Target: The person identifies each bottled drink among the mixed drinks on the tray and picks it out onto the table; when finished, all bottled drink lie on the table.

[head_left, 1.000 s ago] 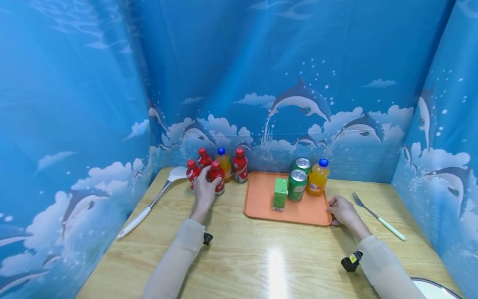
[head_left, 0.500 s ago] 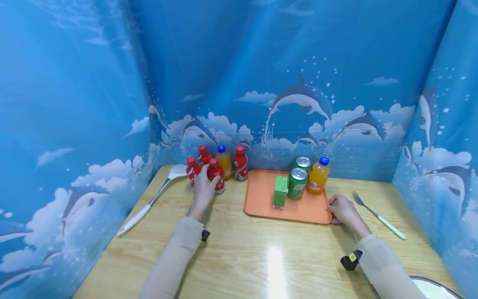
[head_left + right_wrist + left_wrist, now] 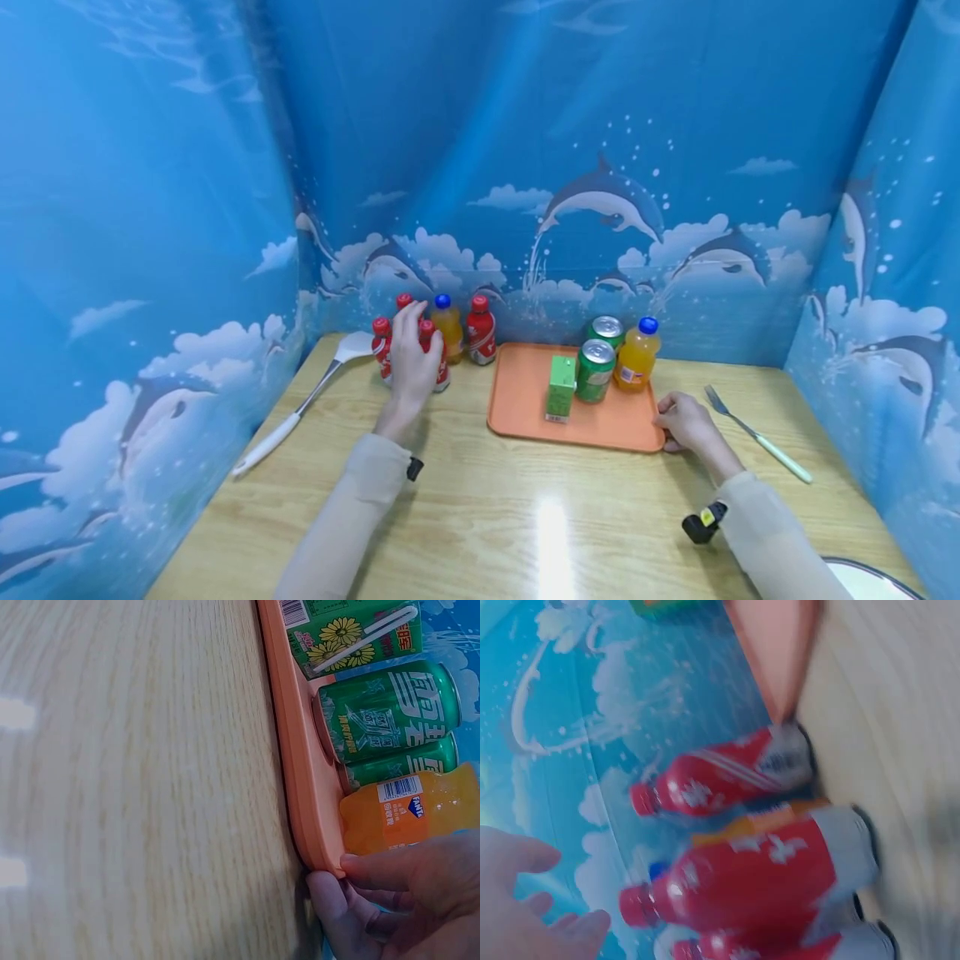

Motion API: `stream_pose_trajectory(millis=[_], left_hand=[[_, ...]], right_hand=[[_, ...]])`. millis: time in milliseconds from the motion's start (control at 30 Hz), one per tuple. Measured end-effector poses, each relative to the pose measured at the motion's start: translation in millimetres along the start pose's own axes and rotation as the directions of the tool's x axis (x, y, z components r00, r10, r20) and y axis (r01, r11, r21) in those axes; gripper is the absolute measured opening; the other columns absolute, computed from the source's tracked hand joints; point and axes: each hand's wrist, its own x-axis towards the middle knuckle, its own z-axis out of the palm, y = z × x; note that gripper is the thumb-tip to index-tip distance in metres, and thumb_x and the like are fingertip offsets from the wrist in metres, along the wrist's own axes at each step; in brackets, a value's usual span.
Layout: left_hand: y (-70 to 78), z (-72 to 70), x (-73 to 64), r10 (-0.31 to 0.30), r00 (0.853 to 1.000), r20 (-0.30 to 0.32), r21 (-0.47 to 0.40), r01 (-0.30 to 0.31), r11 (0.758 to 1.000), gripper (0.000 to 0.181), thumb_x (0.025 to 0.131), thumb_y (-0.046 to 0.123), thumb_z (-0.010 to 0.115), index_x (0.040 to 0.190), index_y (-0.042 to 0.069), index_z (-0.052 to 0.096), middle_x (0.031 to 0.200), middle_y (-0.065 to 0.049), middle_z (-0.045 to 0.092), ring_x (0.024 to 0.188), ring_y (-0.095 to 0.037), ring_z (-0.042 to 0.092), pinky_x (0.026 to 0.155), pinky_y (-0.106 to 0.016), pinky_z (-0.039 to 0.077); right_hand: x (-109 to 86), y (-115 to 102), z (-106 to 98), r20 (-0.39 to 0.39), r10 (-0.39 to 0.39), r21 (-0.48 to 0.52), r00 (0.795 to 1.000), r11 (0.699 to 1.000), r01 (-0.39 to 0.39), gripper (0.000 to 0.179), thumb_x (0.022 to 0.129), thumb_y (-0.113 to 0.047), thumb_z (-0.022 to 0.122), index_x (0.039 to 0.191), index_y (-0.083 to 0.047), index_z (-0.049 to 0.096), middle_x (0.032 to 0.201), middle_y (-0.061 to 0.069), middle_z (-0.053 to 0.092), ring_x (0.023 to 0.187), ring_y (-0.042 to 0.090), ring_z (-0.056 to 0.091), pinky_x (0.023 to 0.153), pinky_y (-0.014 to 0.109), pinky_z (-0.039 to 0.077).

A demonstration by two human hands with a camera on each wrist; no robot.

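Note:
My left hand [image 3: 412,362] is among several red-capped red drink bottles at the back left. In the left wrist view its fingers [image 3: 585,930] are spread, apart from the cap of the nearest red bottle [image 3: 750,877]. Another red bottle [image 3: 482,333] stands to the right, beside a blue-capped orange soda bottle [image 3: 448,333]. With thumb and fingers my right hand [image 3: 688,425] pinches the right front corner of an orange tray [image 3: 517,404]. On the tray stand a green drink carton [image 3: 560,392], two green cans [image 3: 595,371] and a Fanta bottle [image 3: 637,357].
A white spatula [image 3: 300,408] lies along the left side of the wooden table [image 3: 465,517]. To the right of my right hand is a fork [image 3: 772,450] with a pale green handle. A dark-rimmed white dish [image 3: 870,579] shows at the lower right. Dolphin-print curtains [image 3: 450,150] enclose the table.
My left hand has let go of the front red bottle and risen slightly, its fingers spreading. The right hand keeps its pinch on the tray, which stays in place.

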Motion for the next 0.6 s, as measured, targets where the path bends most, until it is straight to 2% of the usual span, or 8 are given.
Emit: stream_pose_trajectory(millis=[100,267,467,600], left_hand=[[10.2,10.7,0.7,0.093,0.996,0.004,-0.063,-0.092,0.994,0.050,0.098,0.001,0.067,0.147,0.007,0.057,0.153,-0.018,0.054,0.144,-0.032,0.052,0.117,-0.049,0.051],[33.5,33.0,-0.2,0.173,0.983,0.061,-0.146,-0.163,0.976,0.050,0.099,0.004,0.068,0.147,0.009,0.058,0.152,-0.015,0.056,0.144,-0.029,0.053,0.117,-0.046,0.051],[66.3,65.2,-4.3,0.186,0.971,0.149,-0.208,-0.153,0.966,0.051,0.100,0.012,0.069,0.149,0.011,0.057,0.151,-0.010,0.060,0.143,-0.025,0.055,0.122,-0.043,0.046],[84.2,87.6,-8.7,0.182,0.955,0.235,-0.224,-0.129,0.966,0.053,0.101,0.020,0.068,0.152,0.015,0.053,0.154,-0.007,0.058,0.145,-0.024,0.054,0.122,-0.044,0.045]], right_hand=[[0.4,0.5,1.0,-0.003,0.006,0.003,1.000,1.000,-0.006,0.019,0.103,-0.004,0.059,0.117,0.005,0.051,0.096,0.016,0.063,0.078,0.017,0.064,0.064,0.031,0.064],[-1.6,-1.0,1.6,-0.003,0.004,0.009,1.000,1.000,-0.004,0.020,0.103,-0.004,0.059,0.118,0.006,0.051,0.096,0.017,0.064,0.078,0.017,0.065,0.064,0.031,0.064],[-3.5,-1.5,1.7,-0.011,0.001,0.006,1.000,1.000,-0.001,0.020,0.103,-0.004,0.060,0.118,0.006,0.051,0.094,0.016,0.065,0.075,0.016,0.065,0.062,0.030,0.063],[-3.6,-1.5,1.7,-0.019,0.004,0.003,1.000,1.000,-0.004,0.020,0.102,-0.004,0.060,0.118,0.005,0.051,0.095,0.016,0.065,0.076,0.016,0.064,0.063,0.030,0.063]])
